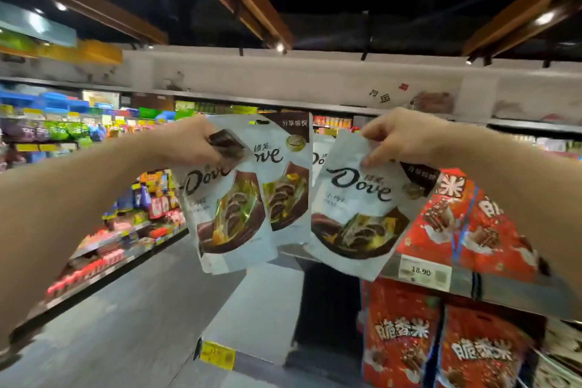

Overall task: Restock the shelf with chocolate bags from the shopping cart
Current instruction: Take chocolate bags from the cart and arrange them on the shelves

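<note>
My left hand (192, 143) grips the top of a white Dove chocolate bag (226, 214), and a second like bag (283, 173) hangs just behind it. My right hand (400, 135) pinches the top edge of another white Dove bag (356, 217), tilted, with a further bag (319, 154) partly hidden behind it. All the bags hang in the air in front of the shelf (472, 288) at the right. The shopping cart is out of view.
Red chocolate bags (466, 224) stand on the right shelf above a price tag (423, 274) reading 18.90, with more red bags (406, 343) on the level below. A long stocked shelf row (104, 230) runs along the left. Grey aisle floor (132, 324) lies between.
</note>
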The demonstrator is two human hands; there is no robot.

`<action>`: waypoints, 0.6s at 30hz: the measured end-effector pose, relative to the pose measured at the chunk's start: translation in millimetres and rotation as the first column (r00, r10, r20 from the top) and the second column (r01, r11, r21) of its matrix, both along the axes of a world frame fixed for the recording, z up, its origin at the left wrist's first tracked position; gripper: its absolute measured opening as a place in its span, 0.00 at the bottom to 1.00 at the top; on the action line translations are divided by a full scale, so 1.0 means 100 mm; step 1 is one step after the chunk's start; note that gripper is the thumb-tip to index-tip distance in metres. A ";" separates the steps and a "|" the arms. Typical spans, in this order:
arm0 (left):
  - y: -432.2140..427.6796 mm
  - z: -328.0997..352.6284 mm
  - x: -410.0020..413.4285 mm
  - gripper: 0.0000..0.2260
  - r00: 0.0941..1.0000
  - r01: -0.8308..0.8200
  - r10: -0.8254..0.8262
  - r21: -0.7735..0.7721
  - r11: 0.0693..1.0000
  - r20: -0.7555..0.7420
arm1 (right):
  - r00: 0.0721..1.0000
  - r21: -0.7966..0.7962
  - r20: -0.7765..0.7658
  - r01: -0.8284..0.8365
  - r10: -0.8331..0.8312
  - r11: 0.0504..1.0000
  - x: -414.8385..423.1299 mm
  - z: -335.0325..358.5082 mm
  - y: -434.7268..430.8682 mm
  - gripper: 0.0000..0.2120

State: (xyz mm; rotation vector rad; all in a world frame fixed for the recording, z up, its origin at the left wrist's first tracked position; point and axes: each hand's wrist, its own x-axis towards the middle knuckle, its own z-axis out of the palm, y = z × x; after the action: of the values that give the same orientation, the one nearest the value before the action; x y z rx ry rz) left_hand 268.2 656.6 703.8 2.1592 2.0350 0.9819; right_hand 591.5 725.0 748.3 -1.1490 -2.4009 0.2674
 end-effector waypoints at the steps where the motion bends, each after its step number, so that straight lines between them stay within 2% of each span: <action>1: 0.08 0.07 -0.04 0.20 0.999 -0.029 0.029 0.001 1.000 -0.024 | 0.999 0.034 -0.019 0.029 -0.028 0.999 0.00 0.10 0.08 0.10; 4: 0.32 0.28 -0.17 0.12 0.991 -0.117 0.120 0.053 0.992 -0.064 | 0.990 0.234 -0.052 0.142 -0.133 0.962 -0.13 0.33 0.31 0.15; 8: 0.68 0.46 -0.31 0.07 0.991 -0.131 0.132 0.106 0.986 0.001 | 0.971 0.467 -0.001 0.213 -0.241 0.858 -0.46 0.43 0.56 0.15; 14: 1.19 0.51 -0.37 0.10 0.992 -0.110 0.115 0.113 0.988 -0.047 | 0.921 0.416 0.184 0.243 -0.343 0.876 -0.76 0.21 0.98 0.13; 18: 1.42 0.45 -0.36 0.09 0.997 -0.038 0.040 0.025 0.999 -0.066 | 0.908 0.357 0.228 0.259 -0.353 0.898 -0.83 0.14 1.10 0.10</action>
State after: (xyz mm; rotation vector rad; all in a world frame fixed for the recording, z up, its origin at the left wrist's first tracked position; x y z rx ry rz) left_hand 232.3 798.6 749.1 2.2005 2.1126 0.9557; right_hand 508.4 835.0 762.4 -1.4644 -2.3294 -0.4081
